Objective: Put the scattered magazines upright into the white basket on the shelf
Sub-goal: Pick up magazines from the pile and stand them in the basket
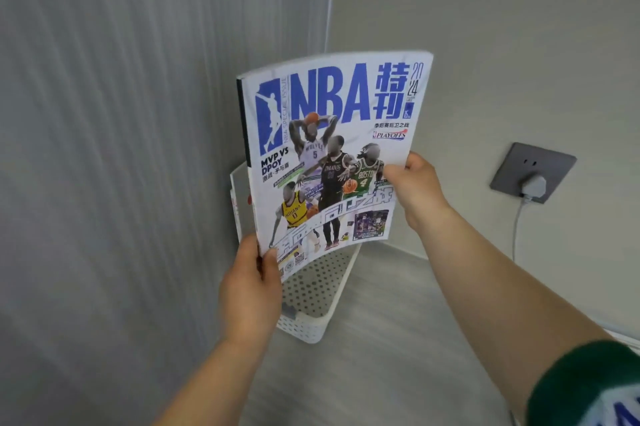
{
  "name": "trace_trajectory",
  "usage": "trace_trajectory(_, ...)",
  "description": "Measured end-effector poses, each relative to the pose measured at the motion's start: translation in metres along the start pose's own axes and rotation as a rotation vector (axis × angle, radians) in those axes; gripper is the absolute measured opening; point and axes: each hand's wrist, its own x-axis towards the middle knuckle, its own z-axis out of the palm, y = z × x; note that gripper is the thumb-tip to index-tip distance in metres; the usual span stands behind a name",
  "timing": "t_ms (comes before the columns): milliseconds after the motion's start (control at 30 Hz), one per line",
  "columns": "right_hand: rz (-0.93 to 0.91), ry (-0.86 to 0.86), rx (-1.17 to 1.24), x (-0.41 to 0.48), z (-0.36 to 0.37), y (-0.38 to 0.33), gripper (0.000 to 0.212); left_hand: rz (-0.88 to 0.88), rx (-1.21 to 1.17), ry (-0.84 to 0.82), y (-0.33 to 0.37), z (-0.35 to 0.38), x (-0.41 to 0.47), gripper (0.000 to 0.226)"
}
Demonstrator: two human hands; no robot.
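I hold a basketball magazine (329, 155) with a white cover and big blue lettering, upright and slightly bowed, above the white perforated basket (311, 325). My left hand (251, 290) grips its lower left corner. My right hand (417, 186) pinches its right edge. The basket stands on a grey shelf surface in the corner, and the magazine hides most of it. Another magazine (235, 204) stands in the basket behind the one I hold; only its left edge shows.
A ribbed grey wall panel (114, 148) rises on the left, close to the basket. On the right wall is a grey socket (531, 171) with a white plug and cable hanging down. The grey shelf surface (398, 339) extends to the right of the basket.
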Motion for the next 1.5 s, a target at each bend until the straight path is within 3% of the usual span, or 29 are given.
trace_trajectory(267,0.123,0.036,0.236,0.028,0.045,0.029,0.018,-0.131,0.115,-0.007,-0.042,-0.004,0.014,0.014)
trace_trajectory(567,0.246,-0.010,0.111,0.044,0.068,0.075,0.022,-0.257,0.124,-0.002,-0.076,0.004,0.015,0.010)
trace_trajectory(700,0.309,-0.012,-0.037,0.048,0.074,0.091,0.021,-0.225,0.178,-0.025,-0.083,0.010,0.016,0.008)
trace_trajectory(833,0.334,-0.125,-0.075,0.051,0.079,0.093,0.032,-0.140,0.263,-0.006,-0.087,0.014,0.021,0.006)
trace_trajectory(967,0.297,-0.290,-0.062,0.046,0.092,0.088,0.068,-0.143,0.272,0.032,-0.091,0.017,0.020,0.005)
trace_trajectory(1033,0.264,-0.376,-0.035,0.037,0.102,0.088,0.067,-0.144,0.233,0.062,-0.090,0.018,0.018,0.003)
trace_trajectory(1300,0.324,-0.561,-0.013,0.010,0.126,0.110,0.080,-0.173,0.081,0.165,-0.087,0.016,0.001,0.039)
trace_trajectory(1400,0.287,-0.563,0.027,0.003,0.134,0.108,0.083,-0.175,0.139,0.033,-0.090,0.014,-0.006,0.062)
trace_trajectory(1500,0.247,-0.554,0.060,-0.005,0.139,0.106,0.086,-0.023,0.225,-0.116,-0.088,0.013,-0.014,0.081)
